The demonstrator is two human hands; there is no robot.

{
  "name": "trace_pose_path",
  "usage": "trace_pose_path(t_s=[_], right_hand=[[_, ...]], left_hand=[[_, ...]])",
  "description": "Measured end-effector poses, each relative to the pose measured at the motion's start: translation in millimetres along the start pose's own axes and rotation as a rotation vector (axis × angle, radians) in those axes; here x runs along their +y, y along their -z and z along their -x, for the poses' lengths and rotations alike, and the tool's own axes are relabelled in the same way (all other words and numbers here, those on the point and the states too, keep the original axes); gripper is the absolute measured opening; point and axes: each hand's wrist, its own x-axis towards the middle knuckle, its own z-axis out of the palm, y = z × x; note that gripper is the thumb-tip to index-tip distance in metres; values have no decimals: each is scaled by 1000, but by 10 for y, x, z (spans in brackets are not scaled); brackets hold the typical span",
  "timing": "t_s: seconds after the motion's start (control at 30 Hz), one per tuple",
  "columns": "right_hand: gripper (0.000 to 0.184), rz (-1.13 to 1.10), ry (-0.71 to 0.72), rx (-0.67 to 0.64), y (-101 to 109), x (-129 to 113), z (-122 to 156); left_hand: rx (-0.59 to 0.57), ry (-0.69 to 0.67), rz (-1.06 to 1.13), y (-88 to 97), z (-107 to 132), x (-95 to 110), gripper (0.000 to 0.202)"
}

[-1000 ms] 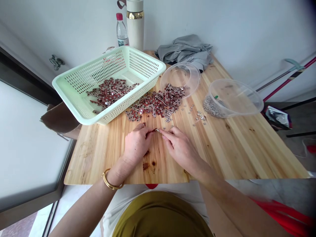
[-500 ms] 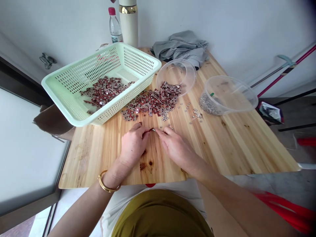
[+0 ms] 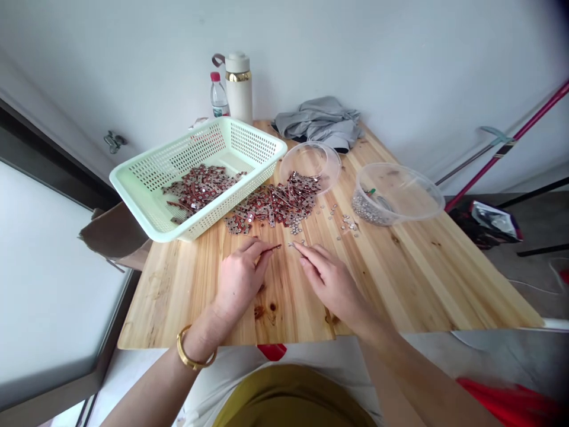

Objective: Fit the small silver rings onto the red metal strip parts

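My left hand is closed in a pinch on a thin reddish-brown strip, whose end sticks out past the fingertips to the right. My right hand has its fingers together and the index finger stretched forward. At its fingertips is a small silver disc, close to other loose discs on the wood. A narrow gap separates the strip from the right fingertips. Just beyond both hands lies a heap of similar reddish strips set with silver discs, with loose metal discs scattered to its right.
A pale green basket holding more strips stands at the left. Right of the heap is a clear tub of metal discs; a tipped clear container lies behind. Grey cloth, a bottle and a flask stand along the wall.
My hands have drawn apart: the right fingertips have left the strip and moved right to the loose discs. The left hand keeps the strip. The camera view has tilted upward.
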Motion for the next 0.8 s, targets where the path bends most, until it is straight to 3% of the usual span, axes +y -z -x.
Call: trace_pose_path(t_s=[0.1, 0.2, 0.3, 0.37, 0.43, 0.57, 0.7, 0.8], right_hand=[[29, -80, -37, 103, 102, 36, 37], [25, -107, -61, 121, 170, 27, 65], [24, -129, -77, 124, 198, 23, 84], [23, -151, -77, 134, 201, 43, 90], [23, -171, -81, 145, 199, 83, 89], [23, -194, -78, 148, 211, 173, 67], [22, -218, -64, 112, 236, 214, 41], [21, -239, -72, 91, 236, 189, 29]], left_hand=[[122, -105, 50, 404, -142, 96, 14], [409, -70, -248, 894, -413, 47, 18], [374, -30, -465, 1106, -548, -67, 43], [305, -120, -434, 1002, -473, -119, 44], [114, -162, -282, 769, -314, -164, 24], [-159, -61, -155, 345, -88, -312, 14], [-216, 46, -24, 259, -119, -396, 16], [-220, 293, 224, 253, -151, -323, 16]])
